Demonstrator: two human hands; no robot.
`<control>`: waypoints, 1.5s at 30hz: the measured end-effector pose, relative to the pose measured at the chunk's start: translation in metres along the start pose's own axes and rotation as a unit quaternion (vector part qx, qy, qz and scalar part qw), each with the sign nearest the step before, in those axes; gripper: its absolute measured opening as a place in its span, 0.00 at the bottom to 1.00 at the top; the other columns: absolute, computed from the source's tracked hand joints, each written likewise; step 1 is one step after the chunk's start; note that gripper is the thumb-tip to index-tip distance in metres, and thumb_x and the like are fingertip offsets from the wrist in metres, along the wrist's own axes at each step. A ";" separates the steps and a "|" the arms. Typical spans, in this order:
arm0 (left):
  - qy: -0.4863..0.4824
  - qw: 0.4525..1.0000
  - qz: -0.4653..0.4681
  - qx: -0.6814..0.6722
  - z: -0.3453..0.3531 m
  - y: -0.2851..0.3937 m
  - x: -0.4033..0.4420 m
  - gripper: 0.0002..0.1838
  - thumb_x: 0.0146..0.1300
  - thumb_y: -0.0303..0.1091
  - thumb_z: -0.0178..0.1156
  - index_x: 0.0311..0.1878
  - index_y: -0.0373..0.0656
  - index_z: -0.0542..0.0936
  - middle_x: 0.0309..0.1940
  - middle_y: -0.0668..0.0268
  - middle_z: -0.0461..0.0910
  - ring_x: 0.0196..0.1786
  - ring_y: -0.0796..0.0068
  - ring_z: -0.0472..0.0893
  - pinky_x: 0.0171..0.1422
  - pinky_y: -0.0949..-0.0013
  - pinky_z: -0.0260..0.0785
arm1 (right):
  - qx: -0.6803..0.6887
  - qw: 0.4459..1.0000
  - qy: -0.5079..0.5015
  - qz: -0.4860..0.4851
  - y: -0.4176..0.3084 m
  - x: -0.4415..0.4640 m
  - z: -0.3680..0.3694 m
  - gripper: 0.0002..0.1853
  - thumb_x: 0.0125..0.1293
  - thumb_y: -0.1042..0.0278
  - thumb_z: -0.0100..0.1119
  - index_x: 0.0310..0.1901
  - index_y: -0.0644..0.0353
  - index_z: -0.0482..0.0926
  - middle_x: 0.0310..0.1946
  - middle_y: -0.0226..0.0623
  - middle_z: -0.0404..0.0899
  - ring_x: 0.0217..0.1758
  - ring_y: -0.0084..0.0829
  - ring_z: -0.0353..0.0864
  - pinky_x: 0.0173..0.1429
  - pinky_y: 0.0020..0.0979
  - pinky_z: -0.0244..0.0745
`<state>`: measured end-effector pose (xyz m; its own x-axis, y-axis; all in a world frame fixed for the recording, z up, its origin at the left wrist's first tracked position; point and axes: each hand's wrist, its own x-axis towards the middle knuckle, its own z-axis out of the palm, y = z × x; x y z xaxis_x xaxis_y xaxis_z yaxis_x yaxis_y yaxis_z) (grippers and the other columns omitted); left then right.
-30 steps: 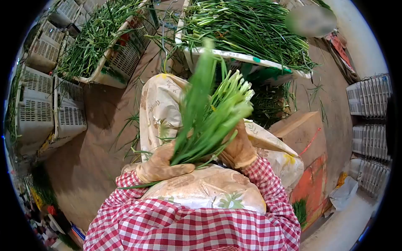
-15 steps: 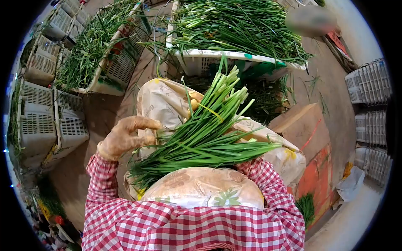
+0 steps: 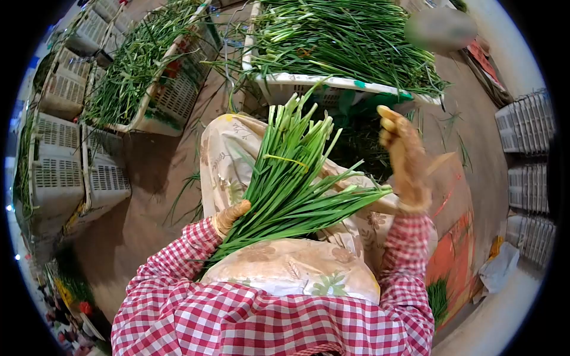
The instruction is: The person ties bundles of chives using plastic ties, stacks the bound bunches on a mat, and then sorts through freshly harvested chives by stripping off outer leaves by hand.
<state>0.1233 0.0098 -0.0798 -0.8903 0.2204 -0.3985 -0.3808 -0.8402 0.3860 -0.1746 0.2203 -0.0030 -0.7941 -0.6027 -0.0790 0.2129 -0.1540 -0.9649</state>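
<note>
A bundle of garlic chives [image 3: 282,178] lies across my lap, pale cut ends up and leaves toward my belly. A thin yellow band [image 3: 288,159] crosses it near the cut ends. My left hand [image 3: 230,218], in a tan glove, grips the leafy part from the left; its thumb rests on top and the fingers are hidden underneath. Some stalks [image 3: 356,199] fan out to the right. My right hand [image 3: 407,157], also gloved, is raised to the right of the bundle, apart from it. Motion blurs its fingers, and I see nothing in them.
In front stands a white crate [image 3: 332,80] heaped with chives. Another crate [image 3: 142,115] of loose greens is at the left front. White crates [image 3: 56,172] line the left side, and stacked crates [image 3: 525,124] stand right. A patterned apron [image 3: 285,261] covers my lap.
My left hand has closed on the leafy part of the bundle. My right hand has come out from beneath the chives and risen to the right. The bundle has turned more upright.
</note>
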 end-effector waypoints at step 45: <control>0.015 0.944 0.325 -0.056 -0.027 -0.038 -0.007 0.53 0.52 0.77 0.48 0.73 0.50 0.53 0.70 0.59 0.57 0.69 0.59 0.62 0.72 0.53 0.55 | -0.157 0.983 0.072 -0.055 0.031 -0.005 0.013 0.12 0.69 0.68 0.47 0.41 0.64 0.80 0.33 0.38 0.84 0.33 0.30 0.84 0.40 0.29 0.79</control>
<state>0.1503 0.0274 -0.1141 -0.9186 -0.3730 -0.1309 0.2748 -0.8406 0.4667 -0.1571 0.2082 -0.0293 -0.8799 -0.4748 0.0182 -0.0476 0.0501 -0.9976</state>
